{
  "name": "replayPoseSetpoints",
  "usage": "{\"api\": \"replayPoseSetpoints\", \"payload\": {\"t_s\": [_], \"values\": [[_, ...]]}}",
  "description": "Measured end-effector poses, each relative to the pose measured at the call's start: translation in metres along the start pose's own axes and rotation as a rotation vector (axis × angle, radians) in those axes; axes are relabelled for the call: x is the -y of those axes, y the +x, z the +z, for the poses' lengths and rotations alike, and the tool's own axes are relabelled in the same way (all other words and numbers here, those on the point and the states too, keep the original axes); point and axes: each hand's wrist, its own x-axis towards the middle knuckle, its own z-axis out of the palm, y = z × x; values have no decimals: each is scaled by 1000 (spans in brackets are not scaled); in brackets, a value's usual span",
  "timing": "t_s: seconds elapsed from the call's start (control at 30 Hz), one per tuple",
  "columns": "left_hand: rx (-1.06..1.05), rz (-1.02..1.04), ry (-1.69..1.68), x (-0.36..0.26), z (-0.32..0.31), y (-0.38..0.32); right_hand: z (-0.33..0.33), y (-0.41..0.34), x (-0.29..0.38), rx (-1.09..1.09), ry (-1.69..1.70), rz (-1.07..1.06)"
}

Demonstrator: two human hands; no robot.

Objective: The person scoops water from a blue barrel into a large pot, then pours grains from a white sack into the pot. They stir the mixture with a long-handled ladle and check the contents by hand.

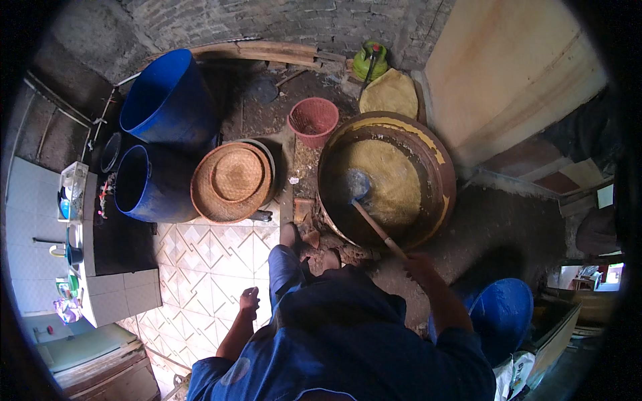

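My right hand (420,269) grips the end of a wooden handle (381,230). At its far end a round, blue-rimmed scoop head (358,184) lies in a large round vat (448,200). Yellowish, grainy or frothy matter (396,175) spreads over much of the vat's inside; I cannot tell what it is. My left hand (249,302) hangs beside my left leg over the tiled floor, its fingers loosely curled and nothing seen in them.
Behind the vat are a red plastic basket (313,120), a tan cloth or sack (393,95) and a green gas cylinder (371,62). Left stand woven trays (238,173) and blue drums (165,105). Another blue container (501,316) is at my right. Broken bricks (311,238) lie near my feet.
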Motion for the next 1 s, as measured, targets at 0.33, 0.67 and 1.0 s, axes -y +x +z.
{"api": "replayPoseSetpoints", "payload": {"t_s": [0.33, 0.67, 1.0], "values": [[107, 50, 29, 8, -9, -2, 39, 50, -4, 41, -60, -378], [113, 59, 125, 2, -9, -9, 39, 73, 46, 15, 411, 46], [119, 68, 152, -10, -12, -19, 28, 114, 46, -157, 432, 66]]}}
